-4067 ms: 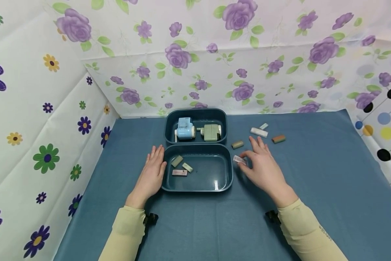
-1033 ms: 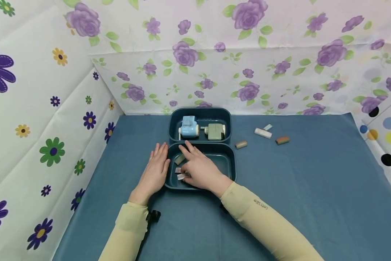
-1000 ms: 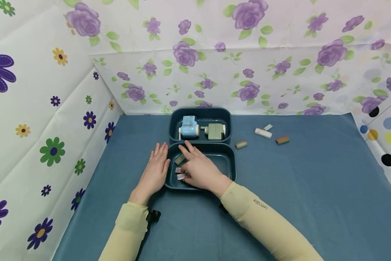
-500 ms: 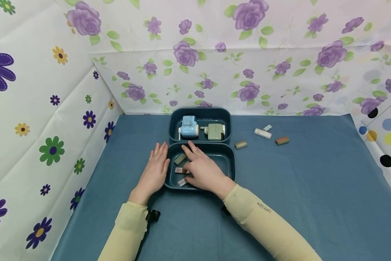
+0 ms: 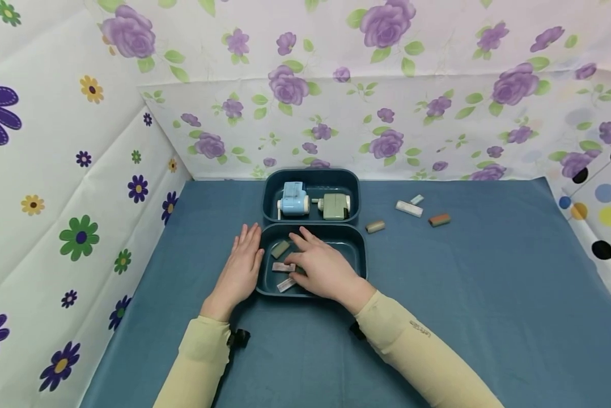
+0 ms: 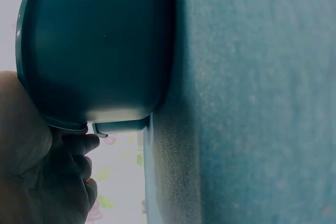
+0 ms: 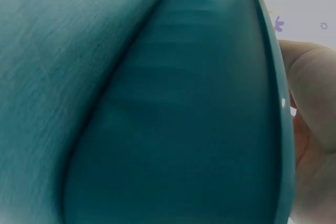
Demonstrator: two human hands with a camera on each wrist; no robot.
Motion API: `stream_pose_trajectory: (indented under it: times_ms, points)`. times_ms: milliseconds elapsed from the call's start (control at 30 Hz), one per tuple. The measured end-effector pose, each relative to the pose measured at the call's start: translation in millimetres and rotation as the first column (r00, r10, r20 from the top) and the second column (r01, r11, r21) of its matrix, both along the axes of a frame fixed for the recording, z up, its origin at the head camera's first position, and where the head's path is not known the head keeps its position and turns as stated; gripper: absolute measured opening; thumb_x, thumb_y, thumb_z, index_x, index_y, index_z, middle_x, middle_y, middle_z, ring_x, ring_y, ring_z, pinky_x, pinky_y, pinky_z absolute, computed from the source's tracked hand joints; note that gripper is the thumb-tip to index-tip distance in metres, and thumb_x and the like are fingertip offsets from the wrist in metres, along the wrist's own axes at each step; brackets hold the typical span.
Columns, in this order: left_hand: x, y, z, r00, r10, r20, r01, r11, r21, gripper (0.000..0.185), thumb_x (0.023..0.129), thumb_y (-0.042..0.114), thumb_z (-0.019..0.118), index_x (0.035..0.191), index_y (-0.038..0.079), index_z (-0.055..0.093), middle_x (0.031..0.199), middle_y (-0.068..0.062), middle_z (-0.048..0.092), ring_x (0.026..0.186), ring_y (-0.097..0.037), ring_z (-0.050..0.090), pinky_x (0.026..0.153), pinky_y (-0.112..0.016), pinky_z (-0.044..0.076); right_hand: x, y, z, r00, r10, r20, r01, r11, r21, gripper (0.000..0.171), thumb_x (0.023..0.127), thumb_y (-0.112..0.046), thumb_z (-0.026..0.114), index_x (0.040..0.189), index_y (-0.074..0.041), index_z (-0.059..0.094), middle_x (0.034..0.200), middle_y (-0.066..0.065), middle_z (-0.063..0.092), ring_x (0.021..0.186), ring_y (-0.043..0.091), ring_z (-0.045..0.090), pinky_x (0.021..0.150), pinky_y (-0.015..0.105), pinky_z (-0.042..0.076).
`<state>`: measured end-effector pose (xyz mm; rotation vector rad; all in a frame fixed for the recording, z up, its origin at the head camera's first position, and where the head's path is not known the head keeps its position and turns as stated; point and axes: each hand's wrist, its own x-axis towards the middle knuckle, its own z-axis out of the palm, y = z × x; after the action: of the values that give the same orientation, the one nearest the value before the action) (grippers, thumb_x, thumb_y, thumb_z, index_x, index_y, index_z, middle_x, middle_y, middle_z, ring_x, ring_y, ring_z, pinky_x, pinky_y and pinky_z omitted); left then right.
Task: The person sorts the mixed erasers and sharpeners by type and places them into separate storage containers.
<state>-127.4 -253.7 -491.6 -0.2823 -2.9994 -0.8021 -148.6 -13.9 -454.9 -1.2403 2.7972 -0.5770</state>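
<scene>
My left hand (image 5: pixel 236 277) lies with straight fingers along the left side of the front dark blue tray (image 5: pixel 353 249), touching its rim; the left wrist view has this hand by the tray wall. Over that tray's left half hovers my right hand (image 5: pixel 326 269), its fingers loosely bent and nothing seen in its grasp. Just by its thumb a pale eraser (image 5: pixel 285 285) lies slanted on the tray floor. A pinkish eraser (image 5: pixel 283 267) sits behind it, close to the index fingertip. Farther back is a green eraser (image 5: pixel 280 249). The right hand covers part of the tray.
Behind stands a second tray (image 5: pixel 310 173) with a blue crank pencil sharpener (image 5: pixel 293 198) and a green one (image 5: pixel 334 205). On the cloth to the right lie a tan eraser (image 5: pixel 375 226), a white eraser (image 5: pixel 409 208), a small pale eraser (image 5: pixel 416 199) and an orange-green eraser (image 5: pixel 440 220).
My right hand has carried the pale eraser from right of the tray into it, let it go, and drawn back slightly rightward. The left hand keeps its place.
</scene>
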Motion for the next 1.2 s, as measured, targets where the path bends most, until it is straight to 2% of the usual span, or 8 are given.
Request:
stream_pose_trajectory:
  times_ms: [200,400,567,667,800,967,1100,1200]
  points:
    - [4.0,-1.8,-1.2,1.0,0.008,0.012,-0.007,1.0,-0.007,0.058,0.117,0.016,0.046,0.168,-0.004,0.027,0.176,-0.019,0.021,0.165,-0.035,0.005,0.132,-0.056,0.007,2.8,16.3,2.9,1.0,-0.007,0.0,0.007,0.997,-0.075,0.028,0.103,-0.028,0.076,0.128,-0.016,0.08,0.163,0.018,0.047,0.158,0.038,0.032,0.121,0.05,0.042]
    - [7.2,-1.0,-3.9,1.0,0.005,0.015,-0.005,1.0,-0.014,0.057,0.117,0.017,0.046,0.167,-0.003,0.028,0.176,-0.018,0.021,0.165,-0.033,0.004,0.132,-0.056,0.008,2.4,54.7,7.4,0.993,-0.121,0.003,0.12,0.977,-0.179,0.028,0.103,-0.025,0.076,0.13,-0.018,0.079,0.166,0.016,0.045,0.159,0.035,0.032,0.107,0.052,0.054]
    - [8.1,-0.4,-5.3,1.0,0.002,0.006,-0.001,1.0,-0.013,0.057,0.117,0.016,0.047,0.167,-0.004,0.028,0.176,-0.019,0.021,0.165,-0.034,0.005,0.131,-0.057,0.008,-6.9,104.7,9.5,0.96,-0.279,0.01,0.273,0.931,-0.242,0.031,0.104,-0.023,0.075,0.133,-0.015,0.077,0.166,0.018,0.044,0.159,0.037,0.031,0.078,0.055,0.06]
    - [7.9,-0.7,-4.9,1.0,0.004,0.001,-0.004,1.0,-0.016,0.057,0.116,0.015,0.047,0.167,-0.005,0.028,0.176,-0.019,0.022,0.165,-0.034,0.005,0.131,-0.058,0.009,-18.0,137.2,6.4,0.929,-0.369,0.022,0.363,0.898,-0.248,0.031,0.105,-0.019,0.072,0.134,-0.011,0.076,0.165,0.021,0.045,0.157,0.041,0.032,0.083,0.059,0.059]
    - [6.8,-0.7,-4.0,1.0,0.013,0.003,-0.013,1.0,-0.013,0.057,0.116,0.015,0.047,0.167,-0.005,0.029,0.176,-0.019,0.022,0.165,-0.034,0.005,0.131,-0.057,0.008,-34.0,178.9,-2.4,0.875,-0.481,0.052,0.48,0.852,-0.21,0.033,0.106,-0.012,0.067,0.138,-0.007,0.072,0.164,0.028,0.042,0.156,0.048,0.03,0.107,0.072,0.045]
    - [4.0,0.4,-3.6,1.0,0.015,0.002,-0.015,1.0,-0.014,0.057,0.117,0.015,0.046,0.167,-0.004,0.028,0.176,-0.019,0.021,0.165,-0.034,0.005,0.131,-0.057,0.008,-48.8,222.0,-13.5,0.814,-0.572,0.103,0.581,0.804,-0.123,0.037,0.108,-0.009,0.06,0.144,-0.002,0.066,0.165,0.034,0.034,0.157,0.054,0.022,0.114,0.077,0.033]
    - [1.4,1.4,-2.7,1.0,0.016,-0.002,-0.016,1.0,-0.017,0.057,0.117,0.016,0.046,0.167,-0.004,0.029,0.176,-0.019,0.022,0.165,-0.033,0.005,0.131,-0.057,0.008,-60.1,247.0,-20.0,0.793,-0.598,0.119,0.604,0.796,-0.022,0.043,0.108,-0.006,0.056,0.15,0.0,0.059,0.165,0.039,0.027,0.156,0.058,0.017,0.107,0.078,0.038]
    - [-0.3,2.1,-1.3,1.0,0.016,-0.006,-0.016,1.0,-0.014,0.057,0.117,0.016,0.046,0.167,-0.004,0.029,0.176,-0.019,0.022,0.165,-0.034,0.005,0.131,-0.057,0.008,-68.9,260.1,-22.3,0.79,-0.601,0.121,0.597,0.799,0.071,0.049,0.107,-0.006,0.054,0.156,-0.001,0.052,0.165,0.042,0.021,0.154,0.06,0.014,0.087,0.073,0.048]
